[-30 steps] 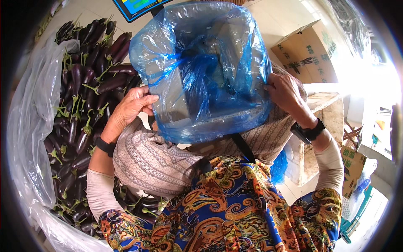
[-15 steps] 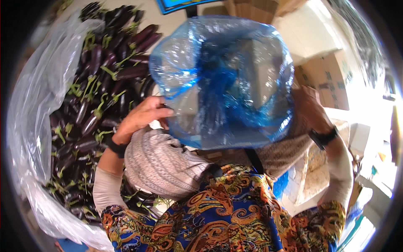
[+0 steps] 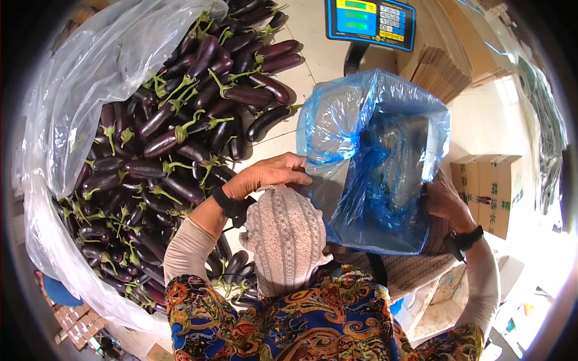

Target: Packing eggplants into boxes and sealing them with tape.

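Note:
A translucent blue plastic bag (image 3: 376,159) lines an open cardboard box in front of me, its mouth spread wide. My left hand (image 3: 272,172) grips the bag's left edge at the box rim. My right hand (image 3: 444,201) holds the bag's right edge, fingers tucked behind the plastic. Both wrists wear black bands. A beige patterned cloth (image 3: 288,237) hangs from my head between my arms.
A large heap of dark purple eggplants (image 3: 174,138) with green stems lies on clear plastic sheeting (image 3: 72,102) to the left. A blue-screened weighing scale (image 3: 370,23) stands at the top. Stacked flat cardboard (image 3: 445,66) and closed cartons (image 3: 490,186) sit to the right.
The view has tilted down and right, so the bagged box now sits lower and right of centre. Both hands stay on the bag's edges, spreading the plastic over the rim.

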### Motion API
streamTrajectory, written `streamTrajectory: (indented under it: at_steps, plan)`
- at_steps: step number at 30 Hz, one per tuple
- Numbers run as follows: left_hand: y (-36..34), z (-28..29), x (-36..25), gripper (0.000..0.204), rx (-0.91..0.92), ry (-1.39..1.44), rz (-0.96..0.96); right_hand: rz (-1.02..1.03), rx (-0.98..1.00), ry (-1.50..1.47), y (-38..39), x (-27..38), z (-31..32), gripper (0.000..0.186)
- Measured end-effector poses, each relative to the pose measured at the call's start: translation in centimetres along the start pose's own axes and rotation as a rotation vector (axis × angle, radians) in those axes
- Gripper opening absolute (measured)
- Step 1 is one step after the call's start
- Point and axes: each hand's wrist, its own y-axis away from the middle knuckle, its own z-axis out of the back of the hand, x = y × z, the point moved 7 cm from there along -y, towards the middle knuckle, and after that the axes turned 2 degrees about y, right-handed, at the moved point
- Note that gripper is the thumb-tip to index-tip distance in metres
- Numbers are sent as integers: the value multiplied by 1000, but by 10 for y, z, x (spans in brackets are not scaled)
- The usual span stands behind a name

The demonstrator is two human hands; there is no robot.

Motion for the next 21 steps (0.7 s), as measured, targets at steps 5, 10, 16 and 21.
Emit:
streamTrajectory:
  at_steps: [5, 10, 16, 21]
  plan:
    - [1, 6, 19, 28, -34, -94, 42, -125, 182, 183, -7, 70, 61, 33]
    - [-7, 0, 15, 25, -20, 49, -47, 296, 28, -231, -76, 118, 18, 62]
    - [-9, 0, 8, 28, -63, 65, -118, 355, 27, 49, -172, 108, -126, 41]
    - [22, 20, 34, 21, -277, 321, -94, 367, 41, 100, -180, 109, -143, 36]
